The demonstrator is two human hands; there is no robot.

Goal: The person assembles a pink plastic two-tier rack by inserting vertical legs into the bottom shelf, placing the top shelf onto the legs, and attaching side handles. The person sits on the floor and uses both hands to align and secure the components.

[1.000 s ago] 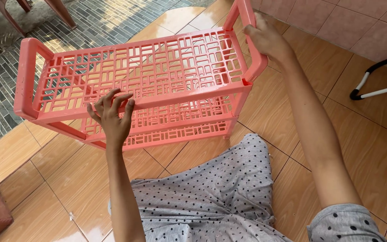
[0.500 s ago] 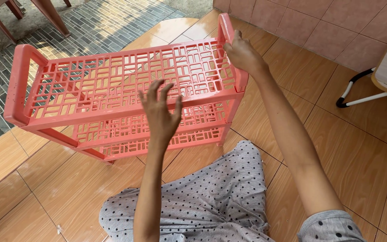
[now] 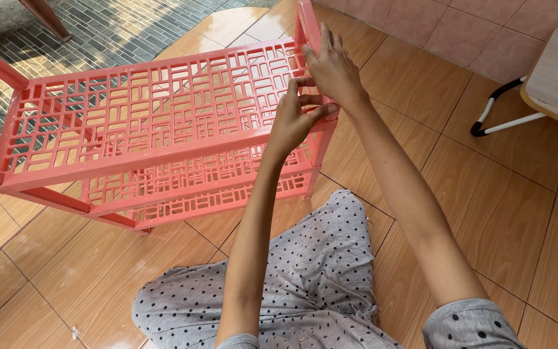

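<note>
- The right hand lay over the upper right corner of the pink plastic rack, its fingers curled round the corner post, so it was gripping the rack there.
- The left hand was just below it, touching it, and its fingers pinched the same corner where the top shelf joined the post.
- The rack stood on the tiled floor in the upper left and middle of the frame, tilted toward the person, with three open lattice shelves, one under the other.
- I judged it light, because it was thin moulded plastic with many holes, and somewhat flexible at the joints.
- The lattice bars looked thin and could crack, so the thick posts and the handle loop at the left end seemed the better places to hold.
- The person's lap in grey dotted cloth was at the bottom, and a small white-legged stool stood at the upper right, well apart.
</note>
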